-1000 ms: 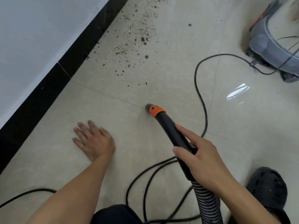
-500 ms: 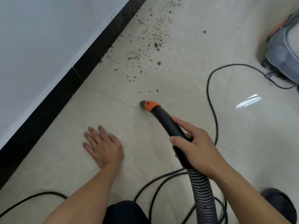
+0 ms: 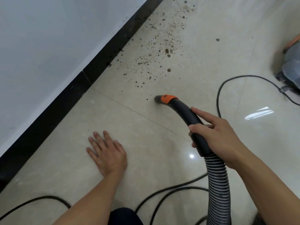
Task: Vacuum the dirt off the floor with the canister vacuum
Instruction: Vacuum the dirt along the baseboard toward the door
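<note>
The right hand (image 3: 217,137) grips the black curved handle (image 3: 186,114) of the vacuum hose in the right middle of the frame. Its fingers curl round the tube, and the index finger lies straighter along the top. The grey nozzle mouth (image 3: 157,99), just ahead of an orange collar (image 3: 168,98), seems to touch the floor in the centre. It is near the lowest specks of the dirt (image 3: 162,46), which spreads up to the upper middle beside the black skirting board (image 3: 97,65). The ribbed hose (image 3: 219,184) runs down to the lower right edge. The left hand (image 3: 107,153) lies flat on the beige floor tile (image 3: 65,159) in the lower centre, fingers straight and a little spread. The canister vacuum (image 3: 292,65) is at the right edge, blurred and cut off. A black cord (image 3: 217,101) loops on the floor near it.
</note>
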`<control>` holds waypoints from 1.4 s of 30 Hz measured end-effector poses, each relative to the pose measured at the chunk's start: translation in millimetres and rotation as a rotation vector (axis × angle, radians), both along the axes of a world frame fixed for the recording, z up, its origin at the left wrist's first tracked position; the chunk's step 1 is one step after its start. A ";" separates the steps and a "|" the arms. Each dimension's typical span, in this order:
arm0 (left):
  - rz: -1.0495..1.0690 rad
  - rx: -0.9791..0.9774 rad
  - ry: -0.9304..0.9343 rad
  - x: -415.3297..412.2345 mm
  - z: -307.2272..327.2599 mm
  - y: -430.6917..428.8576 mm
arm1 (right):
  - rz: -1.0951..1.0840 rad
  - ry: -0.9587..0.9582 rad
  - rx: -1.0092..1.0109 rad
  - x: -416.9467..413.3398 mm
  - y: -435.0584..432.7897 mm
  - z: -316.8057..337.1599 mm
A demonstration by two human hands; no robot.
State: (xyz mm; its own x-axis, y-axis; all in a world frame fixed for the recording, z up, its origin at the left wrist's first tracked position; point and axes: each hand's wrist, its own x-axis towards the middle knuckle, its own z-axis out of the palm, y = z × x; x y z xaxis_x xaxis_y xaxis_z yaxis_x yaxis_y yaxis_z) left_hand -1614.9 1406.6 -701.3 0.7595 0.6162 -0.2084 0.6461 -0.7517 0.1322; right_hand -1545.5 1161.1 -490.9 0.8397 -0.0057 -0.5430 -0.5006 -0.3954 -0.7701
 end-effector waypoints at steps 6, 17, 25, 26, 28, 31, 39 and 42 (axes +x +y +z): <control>0.003 0.004 0.027 1.1 -0.7 -0.1 | 0.118 -0.009 0.031 5.6 28.9 -7.7; 0.002 0.000 0.018 0.8 -1.2 -0.7 | 0.075 -0.062 0.038 51.3 48.3 -16.0; 0.003 -0.008 -0.012 -0.1 -3.3 0.7 | 0.085 -0.041 0.094 64.6 61.9 -18.1; 0.002 -0.008 -0.016 -0.1 -3.7 0.7 | 0.085 -0.042 0.102 67.7 65.3 -19.2; 0.003 -0.006 -0.021 0.0 -3.9 0.1 | 0.094 -0.050 0.109 76.2 74.2 -21.5; 0.000 -0.012 -0.040 0.4 -3.8 -0.4 | 0.102 -0.048 0.138 91.5 88.5 -23.8; -0.013 0.013 -0.053 -0.8 -8.1 1.1 | 0.130 -0.046 0.182 122.6 117.5 -30.8; -0.017 0.026 -0.061 -0.3 -9.6 1.5 | 0.147 -0.047 0.217 130.6 130.7 -35.0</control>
